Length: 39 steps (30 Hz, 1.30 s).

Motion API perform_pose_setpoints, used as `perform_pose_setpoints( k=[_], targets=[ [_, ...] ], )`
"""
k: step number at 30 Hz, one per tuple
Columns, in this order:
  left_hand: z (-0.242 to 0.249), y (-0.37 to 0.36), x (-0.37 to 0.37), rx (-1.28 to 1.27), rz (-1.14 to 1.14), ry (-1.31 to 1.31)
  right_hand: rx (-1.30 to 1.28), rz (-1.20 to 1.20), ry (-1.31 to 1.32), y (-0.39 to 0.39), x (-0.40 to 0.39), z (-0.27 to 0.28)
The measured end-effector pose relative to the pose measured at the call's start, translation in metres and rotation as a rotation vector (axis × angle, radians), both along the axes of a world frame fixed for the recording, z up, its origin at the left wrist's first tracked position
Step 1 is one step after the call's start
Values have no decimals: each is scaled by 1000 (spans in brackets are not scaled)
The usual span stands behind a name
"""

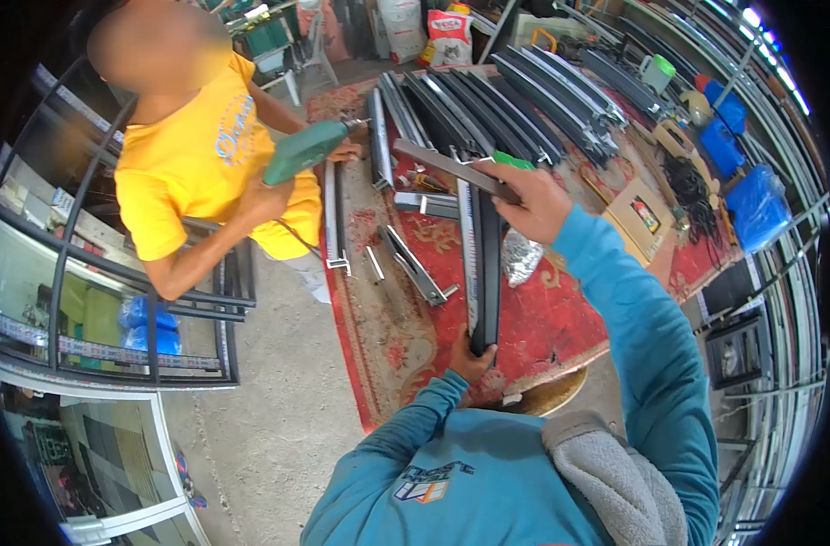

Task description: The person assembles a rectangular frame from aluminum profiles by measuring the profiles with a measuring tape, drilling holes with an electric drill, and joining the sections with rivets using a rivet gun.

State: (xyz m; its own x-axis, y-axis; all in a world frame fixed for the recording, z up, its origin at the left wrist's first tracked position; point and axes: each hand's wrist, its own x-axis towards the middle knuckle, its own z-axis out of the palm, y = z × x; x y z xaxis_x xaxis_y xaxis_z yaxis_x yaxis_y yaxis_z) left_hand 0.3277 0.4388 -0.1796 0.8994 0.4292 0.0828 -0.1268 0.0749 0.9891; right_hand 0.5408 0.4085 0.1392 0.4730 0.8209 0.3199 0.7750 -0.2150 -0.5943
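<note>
My left hand (472, 356) is wrapped round the near end of a dark metal profile (481, 273), which lies lengthwise on the red patterned cloth (551, 318). Above the profile's far part, my right hand (535, 200) grips a flat grey metal bar (451, 167) that points to the left. Something green (512, 160) shows just behind that bar. A crumpled silver bundle (521, 257) rests right of the profile. To its left are a short profile piece (426, 204) and a slim metal part (413, 264).
Across the table's left side, a co-worker in a yellow shirt (197, 155) holds a green drill (308, 150). Several dark profiles (470, 109) lie at the back. A cardboard piece (638, 218) and black cables (693, 196) are at the right.
</note>
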Motion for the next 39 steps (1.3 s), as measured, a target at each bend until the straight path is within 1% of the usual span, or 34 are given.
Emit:
perform_pose_setpoints(
  k=[3,4,5,7,12,14,15,17,18,20,21,23,24,27,29,30,31,32,33,34,35,36,38,39],
  targets=[
    [-8,-4,3,-134,-39,-9,-24,-76,-39,-5,-2,8],
    [-11,-1,4,-47,-57,3,-20,-75,-25,-5,1,4],
    [-14,0,5,-42,-71,13,-19,-76,-10,-6,5,-4],
    [-7,2,6,-35,-102,34,-10,-87,8,-8,6,-9],
    [-1,3,6,11,-144,67,82,-142,45,-9,3,-8],
    [-3,1,6,-11,-139,60,52,-170,30,-10,4,-1],
    [-2,1,6,20,-141,63,37,-183,22,-11,4,2],
    [0,3,5,81,-139,68,67,-148,-26,-15,11,-11],
    [2,3,7,69,-130,73,80,-128,-50,-14,10,-12],
    [2,1,7,37,-113,94,28,-118,39,-21,4,-12],
    [0,1,8,63,-104,84,4,-116,82,-24,1,-11],
    [-2,0,10,113,-89,63,51,-125,103,-26,1,-20],
    [-1,-1,11,89,-89,45,74,-132,115,-27,-1,-19],
    [-3,-5,15,23,-102,29,-15,-312,236,-38,-14,-9],
    [-16,-9,18,-19,-122,68,51,-365,305,-57,-26,-18],
    [-10,-10,21,-97,-134,23,81,-391,336,-69,-33,-23],
    [-6,-10,25,-112,-164,2,170,-355,274,-84,-39,-43],
    [-1,-8,30,-125,-194,-18,261,-319,211,-101,-45,-75],
    [9,-9,34,-173,-183,29,348,-282,150,-123,-56,-103],
    [20,-9,37,-220,-176,83,274,-362,352,-151,-79,-120],
    [29,-8,41,-172,-149,90,203,-447,553,-176,-103,-134],
    [38,-8,47,-126,-129,96,158,-479,695,-193,-122,-145],
    [53,-15,55,-307,-156,150,61,-586,993,-241,-169,-161],
    [66,-21,56,-369,-187,100,8,-609,985,-258,-190,-162]
  ],
)
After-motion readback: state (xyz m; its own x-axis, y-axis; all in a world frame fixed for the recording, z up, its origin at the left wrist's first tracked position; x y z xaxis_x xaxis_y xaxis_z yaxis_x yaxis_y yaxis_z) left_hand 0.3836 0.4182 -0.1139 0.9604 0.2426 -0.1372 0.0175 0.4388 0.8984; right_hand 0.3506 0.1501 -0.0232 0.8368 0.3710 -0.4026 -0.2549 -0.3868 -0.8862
